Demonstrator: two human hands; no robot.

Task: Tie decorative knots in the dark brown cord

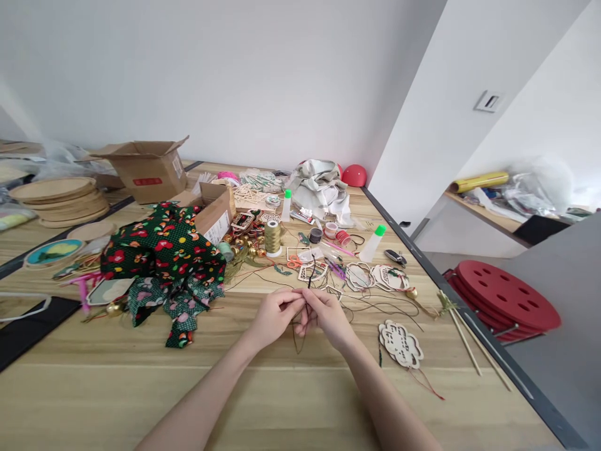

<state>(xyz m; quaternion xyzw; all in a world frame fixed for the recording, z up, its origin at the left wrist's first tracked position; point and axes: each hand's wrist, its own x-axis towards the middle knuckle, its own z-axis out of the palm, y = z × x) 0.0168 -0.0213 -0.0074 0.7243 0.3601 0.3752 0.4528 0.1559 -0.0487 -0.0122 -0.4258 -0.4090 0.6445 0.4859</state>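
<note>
My left hand and my right hand meet above the middle of the wooden table, fingertips pinched close together. Between them runs a dark cord, one end standing up past the fingers. A thin loop of it hangs below my hands. Just beyond lie a cut-out wooden piece, orange scissors and purple-handled scissors. Loose dark cord trails over the table to the right. The exact crossing of the cord is hidden by my fingers.
Patterned fabric and a cardboard box occupy the left. A gold thread spool, green-capped bottles and red balls stand farther back. A cloud-shaped wooden plaque lies right. Red stools are stacked beyond the table edge.
</note>
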